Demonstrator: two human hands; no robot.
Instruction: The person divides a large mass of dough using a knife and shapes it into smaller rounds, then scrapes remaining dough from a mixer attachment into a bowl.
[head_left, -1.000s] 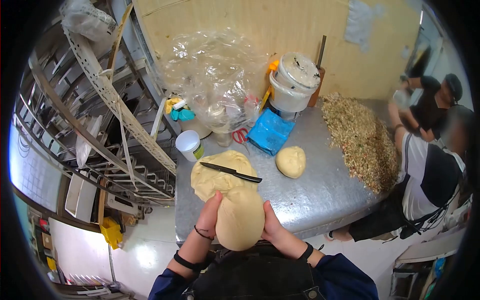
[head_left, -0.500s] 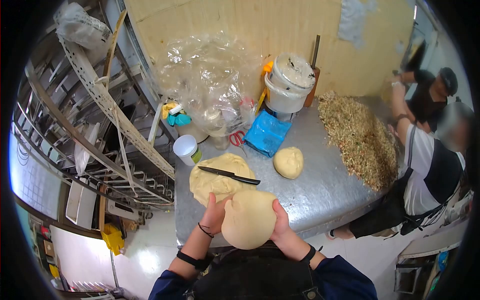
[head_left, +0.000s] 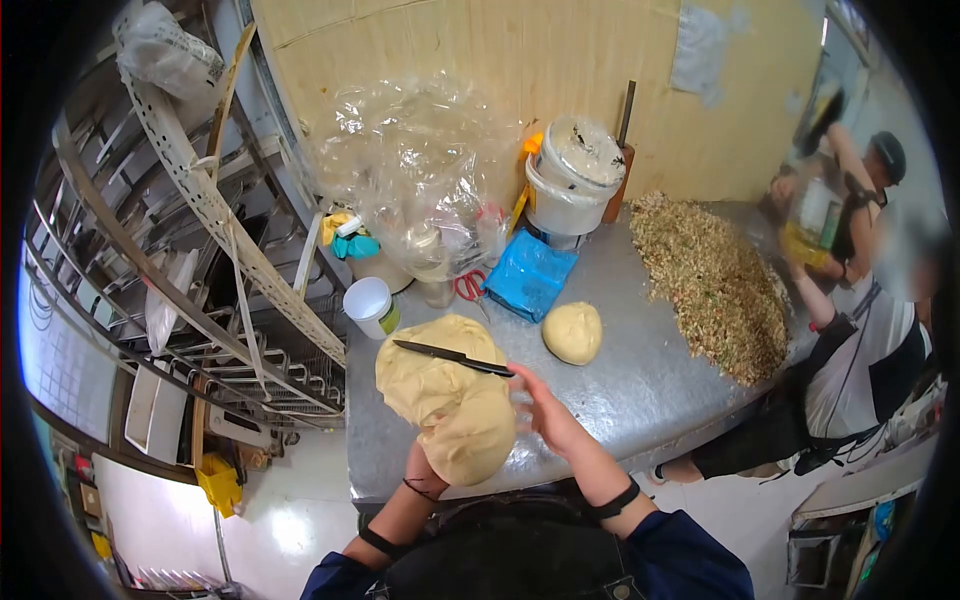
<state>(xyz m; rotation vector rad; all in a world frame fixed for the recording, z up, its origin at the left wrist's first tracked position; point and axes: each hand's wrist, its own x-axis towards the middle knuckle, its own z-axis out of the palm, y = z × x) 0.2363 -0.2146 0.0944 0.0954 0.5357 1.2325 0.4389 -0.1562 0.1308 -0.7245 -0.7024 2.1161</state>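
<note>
A smooth, pale lump of dough (head_left: 472, 437) rests in my left hand (head_left: 424, 470), which cups it from below and the left; most of those fingers are hidden under it. The lump overlaps the front of a larger dough mass (head_left: 405, 378) on the metal table. Across that mass lies a black knife (head_left: 450, 355), its handle pointing right. My right hand (head_left: 545, 412) is off the lump, fingers apart, with its fingertips right at the handle's end. A rounder dough ball (head_left: 573, 333) sits farther right on the table.
Behind the dough are a white cup (head_left: 370, 305), red scissors (head_left: 470, 285), a blue bag (head_left: 532, 275), lidded buckets (head_left: 575, 185) and clear plastic (head_left: 420, 170). Chopped filling (head_left: 710, 290) is heaped at right, where people work, one with a bottle (head_left: 812, 225). A rack (head_left: 200, 190) stands left.
The lump has moved from between both hands down to the left, against the dough mass. My right hand has let go of it and moved up to the knife handle.
</note>
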